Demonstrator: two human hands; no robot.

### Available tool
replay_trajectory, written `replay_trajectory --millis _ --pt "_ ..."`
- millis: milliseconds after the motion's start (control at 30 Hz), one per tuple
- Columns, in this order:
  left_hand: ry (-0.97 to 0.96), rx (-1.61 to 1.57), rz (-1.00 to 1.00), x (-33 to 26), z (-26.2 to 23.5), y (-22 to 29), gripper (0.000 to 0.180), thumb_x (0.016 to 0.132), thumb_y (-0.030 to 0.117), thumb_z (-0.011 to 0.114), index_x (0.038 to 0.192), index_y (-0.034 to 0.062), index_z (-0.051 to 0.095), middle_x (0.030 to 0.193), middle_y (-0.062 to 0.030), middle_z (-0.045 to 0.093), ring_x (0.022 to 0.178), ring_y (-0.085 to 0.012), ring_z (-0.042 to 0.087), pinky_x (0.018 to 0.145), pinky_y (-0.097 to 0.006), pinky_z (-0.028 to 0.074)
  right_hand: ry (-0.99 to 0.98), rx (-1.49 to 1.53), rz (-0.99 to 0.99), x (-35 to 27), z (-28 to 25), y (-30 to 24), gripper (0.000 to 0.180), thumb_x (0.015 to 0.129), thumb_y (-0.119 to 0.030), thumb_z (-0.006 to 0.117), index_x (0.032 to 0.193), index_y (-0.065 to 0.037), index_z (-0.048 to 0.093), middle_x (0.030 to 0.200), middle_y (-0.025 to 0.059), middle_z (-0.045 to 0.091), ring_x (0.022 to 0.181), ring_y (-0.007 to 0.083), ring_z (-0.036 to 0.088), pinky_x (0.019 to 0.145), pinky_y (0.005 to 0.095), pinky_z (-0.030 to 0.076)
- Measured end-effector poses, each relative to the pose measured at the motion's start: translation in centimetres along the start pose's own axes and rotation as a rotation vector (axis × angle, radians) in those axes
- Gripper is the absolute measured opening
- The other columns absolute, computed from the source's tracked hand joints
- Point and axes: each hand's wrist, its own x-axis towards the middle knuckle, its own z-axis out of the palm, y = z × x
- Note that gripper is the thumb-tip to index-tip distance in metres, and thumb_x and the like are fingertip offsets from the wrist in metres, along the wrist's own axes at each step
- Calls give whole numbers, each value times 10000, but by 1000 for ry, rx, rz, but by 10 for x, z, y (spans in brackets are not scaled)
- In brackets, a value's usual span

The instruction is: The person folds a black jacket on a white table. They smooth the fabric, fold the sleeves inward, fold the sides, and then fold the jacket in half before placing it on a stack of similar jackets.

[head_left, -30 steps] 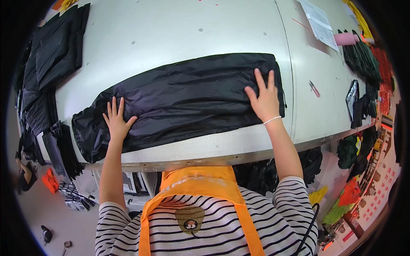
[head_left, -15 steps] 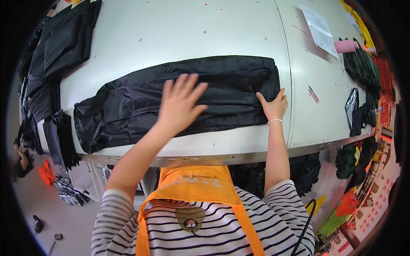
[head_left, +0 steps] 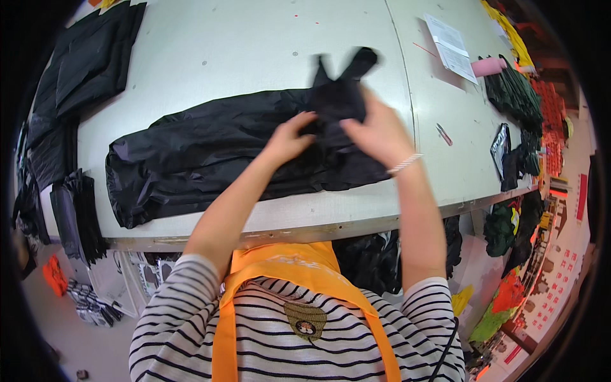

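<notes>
A long bundle of shiny black fabric (head_left: pixel 203 149) lies across the table in front of me, flat and creased on its left part. My right hand (head_left: pixel 384 130) is closed on its right end, which is raised and turned over toward the middle. The lifted part stands up in blurred points beyond the hand. My left hand (head_left: pixel 289 139) is at the middle of the bundle, fingers bent around the cloth beside the fold; its fingertips are partly hidden.
Stacked black fabric (head_left: pixel 95 63) lies at the far left, with more black cloth (head_left: pixel 77 210) hanging over the front edge. To the right are small snips (head_left: pixel 444 134), a paper sheet (head_left: pixel 450 48), a pink roll (head_left: pixel 489 67) and dark green fabric (head_left: pixel 514 95).
My right hand has lifted the right end of the fabric and brought it left over the bundle. My left hand has gone from spread above the cloth to bent against its middle.
</notes>
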Motion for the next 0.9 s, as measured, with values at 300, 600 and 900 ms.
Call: replay_trajectory --millis 300,600,900 --pt "263 -658 -763 -44 -80 6 512 857 395 638 1175 2 555 1122 -138 598 1012 -228 570 881 -382 454 -372 -12 -36 4 184 -42 919 769 -390 683 1423 48 210 1008 241 629 882 329 644 812 368 512" --pt "369 -839 -713 -67 -89 -10 460 856 314 654 1098 -71 581 1038 -139 646 902 -226 639 807 -341 520 238 -334 -63 -1 192 44 559 945 -256 413 1430 -19 265 1504 200 192 1392 349 189 1106 494 208" --pt "378 -579 -747 -73 -97 -12 421 820 150 690 1129 -98 548 1020 -173 638 850 -239 642 720 -348 538 299 318 7 67 146 54 275 902 -172 512 1124 -40 608 1161 170 601 1103 324 538 947 367 428"
